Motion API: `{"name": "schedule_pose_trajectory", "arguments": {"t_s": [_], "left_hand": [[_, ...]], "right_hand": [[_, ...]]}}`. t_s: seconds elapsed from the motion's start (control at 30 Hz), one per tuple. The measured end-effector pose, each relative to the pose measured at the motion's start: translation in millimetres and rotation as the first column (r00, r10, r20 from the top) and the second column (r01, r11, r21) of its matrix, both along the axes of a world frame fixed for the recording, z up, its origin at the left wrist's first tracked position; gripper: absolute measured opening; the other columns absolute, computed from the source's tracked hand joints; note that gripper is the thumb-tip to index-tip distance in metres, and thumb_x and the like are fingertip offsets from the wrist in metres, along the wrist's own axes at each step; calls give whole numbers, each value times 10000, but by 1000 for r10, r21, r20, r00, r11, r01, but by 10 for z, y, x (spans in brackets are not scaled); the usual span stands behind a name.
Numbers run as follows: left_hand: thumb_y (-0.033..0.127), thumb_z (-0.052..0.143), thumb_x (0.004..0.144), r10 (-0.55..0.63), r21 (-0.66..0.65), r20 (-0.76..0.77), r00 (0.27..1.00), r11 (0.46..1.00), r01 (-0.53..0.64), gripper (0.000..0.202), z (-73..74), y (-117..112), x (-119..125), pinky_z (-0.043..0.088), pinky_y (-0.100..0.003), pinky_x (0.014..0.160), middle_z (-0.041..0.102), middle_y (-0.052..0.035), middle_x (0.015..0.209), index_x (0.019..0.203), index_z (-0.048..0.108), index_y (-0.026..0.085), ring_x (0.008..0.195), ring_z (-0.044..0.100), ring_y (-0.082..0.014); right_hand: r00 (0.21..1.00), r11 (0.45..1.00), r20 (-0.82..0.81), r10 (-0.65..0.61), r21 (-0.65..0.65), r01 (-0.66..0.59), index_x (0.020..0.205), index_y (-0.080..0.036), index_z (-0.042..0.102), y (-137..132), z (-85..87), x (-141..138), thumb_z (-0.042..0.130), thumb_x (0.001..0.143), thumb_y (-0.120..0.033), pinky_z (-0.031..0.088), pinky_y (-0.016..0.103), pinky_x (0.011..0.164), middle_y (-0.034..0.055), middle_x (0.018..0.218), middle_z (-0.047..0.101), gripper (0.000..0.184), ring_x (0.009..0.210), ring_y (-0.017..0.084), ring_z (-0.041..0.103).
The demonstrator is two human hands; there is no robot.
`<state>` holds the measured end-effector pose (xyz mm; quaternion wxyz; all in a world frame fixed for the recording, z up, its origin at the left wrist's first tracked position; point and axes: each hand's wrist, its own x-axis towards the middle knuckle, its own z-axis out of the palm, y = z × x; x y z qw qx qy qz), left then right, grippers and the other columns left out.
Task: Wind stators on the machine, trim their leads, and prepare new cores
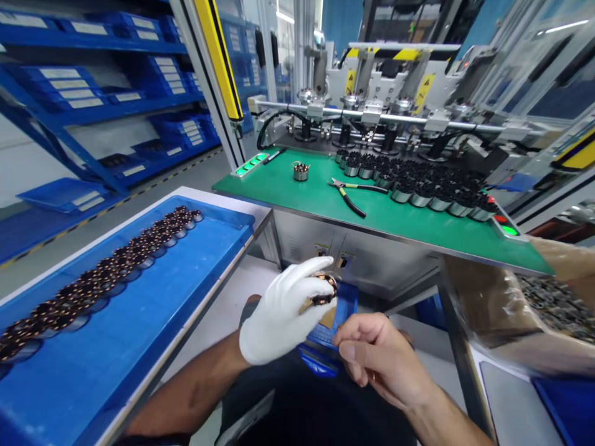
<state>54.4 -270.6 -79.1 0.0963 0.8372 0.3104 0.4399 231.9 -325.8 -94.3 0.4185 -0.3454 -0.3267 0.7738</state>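
Head view: wound coil in left hand grip; face rightward

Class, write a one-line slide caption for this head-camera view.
Gloved left hand holds a copper-wound coil beside the bare right hand, before a green workbench.

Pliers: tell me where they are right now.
In the head view the pliers lie on the green bench, centre of frame, between the lone small metal cup to their left and the rows of black-topped cylinders to their right.
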Motion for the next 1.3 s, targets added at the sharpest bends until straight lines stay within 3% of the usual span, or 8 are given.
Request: {"name": "schedule_pose_trajectory", "arguments": {"t_s": [0.23, 0.37, 0.57, 0.63, 0.73, 0.93, 1.2, 1.3], "left_hand": [[130, 706, 749, 5, -507, 333, 943, 844, 175, 240, -42, -18, 61, 559, -347, 948, 677, -94, 1213, 930, 570, 208, 1116, 663, -214], [123, 733, 683, 7, -583, 429, 903, 766, 271, 339, -49, -43, 85, 595, -317, 850, 666, -111, 1229, 974, 581, 204, 1084, 672, -228], [143, 717, 778, 10, -277, 283, 959, 958, 72, 188, -79, -153, 90, 547, -302, 963, 674, -70, 1180, 904, 601, 218, 1108, 655, -179], [133, 708, 783, -19, -223, 280, 960, 971, 84, 242, -90, -198, 94, 551, -293, 958, 677, -60, 1174, 978, 604, 233, 1112, 655, -176], [156, 701, 795, 36, -270, 242, 970, 962, 32, 358, -90, -259, 120, 551, -299, 970, 678, -51, 1180, 1120, 591, 256, 1102, 663, -176], [203, 734, 768, 156, -468, 243, 957, 883, -25, 493, -56, -328, 165, 593, -234, 865, 718, -18, 1090, 1215, 535, 264, 982, 714, -162], [142, 664, 733, 150, -363, 43, 988, 923, -124, 431, -242, -362, 144, 571, -341, 956, 741, -67, 1086, 1156, 609, 206, 1012, 712, -228], [165, 693, 727, 162, -366, 40, 986, 921, -136, 511, -235, -362, 130, 563, -314, 965, 743, -51, 1090, 1223, 574, 209, 997, 716, -206]], "right_hand": [[981, 989, 187, -53, 148, 25, 770, -158, 728, -115, -23, 53, 804, 740, -383, 345, 155, 395, -24, 483, 572, 240, 399, 47, 453], [892, 930, 401, -211, 363, 57, 775, -175, 708, -112, -176, -39, 712, 836, -389, 462, 223, 491, 13, 562, 635, 222, 489, 107, 555], [561, 405, 272, -782, 905, 126, 1165, -239, 641, -6, -200, 44, 817, 740, -254, 477, 452, 943, 118, 1152, 632, 460, 1076, 277, 591], [602, 356, 226, -766, 929, 104, 1100, -225, 630, 5, -113, 53, 765, 789, -196, 500, 386, 833, 92, 1051, 626, 340, 972, 235, 601], [655, 407, 236, -718, 906, 119, 863, -203, 609, -24, -19, -13, 614, 890, -116, 459, 288, 704, 18, 813, 588, 91, 770, 150, 565], [732, 621, 245, -636, 726, 296, 757, -196, 532, -53, -11, -93, 551, 951, -225, 412, 220, 623, -8, 755, 515, 198, 700, 111, 497], [801, 719, 127, -585, 537, 441, 737, -197, 489, 24, -110, -176, 520, 977, -343, 423, 217, 634, -18, 746, 470, 283, 686, 107, 469], [741, 660, 139, -657, 583, 475, 821, -212, 526, 23, -144, -130, 492, 993, -320, 461, 236, 703, -3, 818, 532, 205, 765, 120, 536]]}}
